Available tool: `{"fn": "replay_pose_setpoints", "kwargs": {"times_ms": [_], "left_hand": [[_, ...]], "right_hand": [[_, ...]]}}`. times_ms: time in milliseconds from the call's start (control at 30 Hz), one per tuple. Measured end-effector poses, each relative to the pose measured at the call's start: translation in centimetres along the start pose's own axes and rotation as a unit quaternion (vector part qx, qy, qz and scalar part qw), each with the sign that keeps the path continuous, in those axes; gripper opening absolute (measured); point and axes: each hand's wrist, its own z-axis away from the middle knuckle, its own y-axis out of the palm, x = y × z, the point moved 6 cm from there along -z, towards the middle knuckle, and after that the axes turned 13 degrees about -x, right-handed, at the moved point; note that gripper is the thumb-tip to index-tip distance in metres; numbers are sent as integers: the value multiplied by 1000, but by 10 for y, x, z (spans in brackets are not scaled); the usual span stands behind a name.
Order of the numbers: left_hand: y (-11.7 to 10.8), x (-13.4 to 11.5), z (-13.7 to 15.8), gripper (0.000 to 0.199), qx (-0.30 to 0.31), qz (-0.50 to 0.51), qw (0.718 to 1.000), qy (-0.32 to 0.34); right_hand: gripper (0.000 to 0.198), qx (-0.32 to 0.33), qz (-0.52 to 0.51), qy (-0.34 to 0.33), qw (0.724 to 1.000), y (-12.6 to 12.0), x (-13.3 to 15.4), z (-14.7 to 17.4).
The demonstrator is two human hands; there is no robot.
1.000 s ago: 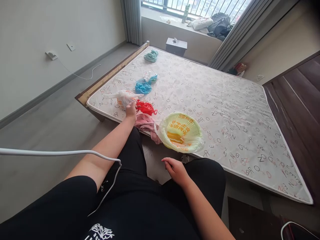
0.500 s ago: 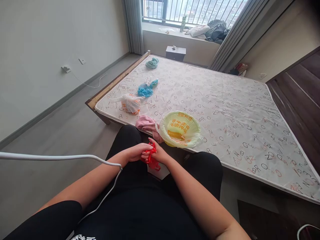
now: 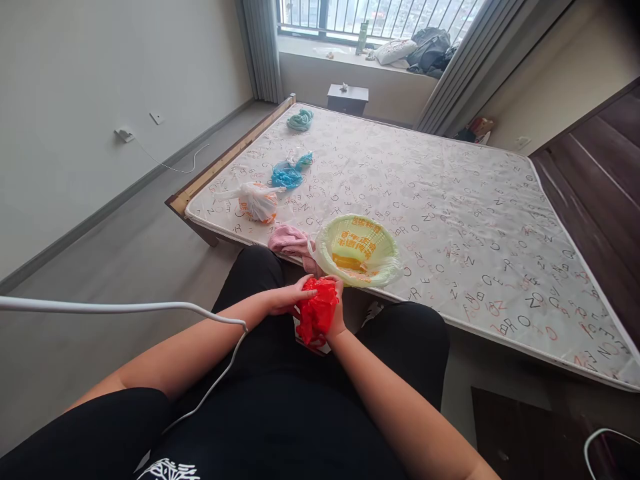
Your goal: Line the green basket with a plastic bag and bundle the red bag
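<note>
A crumpled red plastic bag (image 3: 319, 308) is held between my two hands above my lap. My left hand (image 3: 295, 295) grips its left side, thumb on top. From the right, my right hand (image 3: 338, 313) is wrapped around the bag, and part of its fingers is hidden behind the red plastic. Just beyond my hands, a basket lined with a pale plastic bag (image 3: 360, 248) stands at the mattress edge, orange print showing through. Left of the basket lies a folded pink towel (image 3: 291, 241).
Along the left of the mattress (image 3: 465, 233) lie a knotted white bag (image 3: 259, 202), a blue plastic bag (image 3: 287, 175) and a green cloth bundle (image 3: 300, 120). A white cable (image 3: 150, 307) crosses in front of my left arm. A small nightstand (image 3: 348, 100) stands beyond the bed.
The red bag, earlier bunched small in my closed hands, is now spread wider and puffed between them. My hands have moved slightly right and farther apart.
</note>
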Motion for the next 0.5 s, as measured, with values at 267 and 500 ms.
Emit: {"fn": "replay_pose_setpoints", "kwargs": {"times_ms": [267,500], "left_hand": [[-4,-16,-1,71,-45,147,987,44],[-34,-43,-13,25,-67,298,949,82]], "right_hand": [[53,-82,-25,-46,995,-10,-9,-16],[78,-14,-73,-181,981,-9,13,-9]]}}
